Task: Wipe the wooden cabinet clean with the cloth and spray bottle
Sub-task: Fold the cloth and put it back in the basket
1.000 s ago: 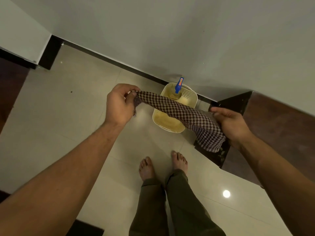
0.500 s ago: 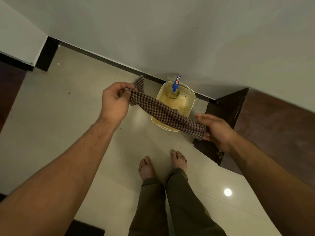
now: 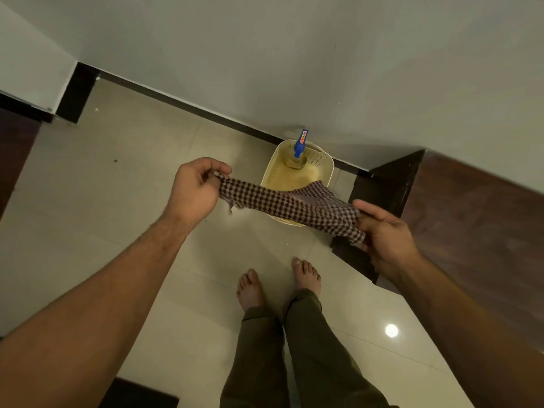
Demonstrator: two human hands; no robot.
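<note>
We are pinching the cloth (image 3: 288,206) by its ends, left hand (image 3: 195,189) and right hand (image 3: 385,234) both gripping it, its length running across between them, the spray bottle (image 3: 298,151) standing in the basket (image 3: 266,175) beneath, the cabinet (image 3: 471,231) lying nearer our right.

Checked cloth (image 3: 290,206) in dark maroon and pale grey; cream basket (image 3: 269,175); blue-headed spray bottle (image 3: 299,148); dark brown wooden cabinet (image 3: 471,219); glossy beige floor tiles (image 3: 117,201); olive trousers (image 3: 294,354).

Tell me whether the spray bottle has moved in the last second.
No. The spray bottle still stands at the basket's far end by the wall.
</note>
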